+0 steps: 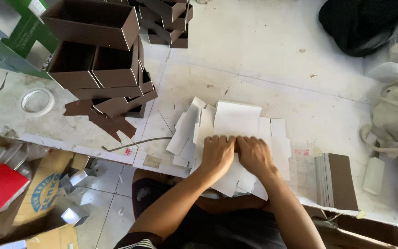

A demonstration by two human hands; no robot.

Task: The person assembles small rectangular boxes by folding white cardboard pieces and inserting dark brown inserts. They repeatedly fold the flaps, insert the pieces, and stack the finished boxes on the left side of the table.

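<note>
I see a white card blank (237, 119) lying flat on a pile of blanks (187, 131) at the near edge of the surface (272, 60). My left hand (217, 154) and right hand (253, 154) press on it side by side, fingers curled down onto the card, gripping nothing. Brown boxes (102, 60) stack far left, a tape roll (37, 102) beyond them, flat brown sheets (337, 180) right.

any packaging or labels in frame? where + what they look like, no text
Brown boxes: open trays stacked far left on table.
Green cartons: top-left corner, green with grey faces.
Brown flats: stack right of right hand.
White blanks: flat die-cut card under left hand and right hand.
Cardboard carton: floor left, tan with blue round print.
</note>
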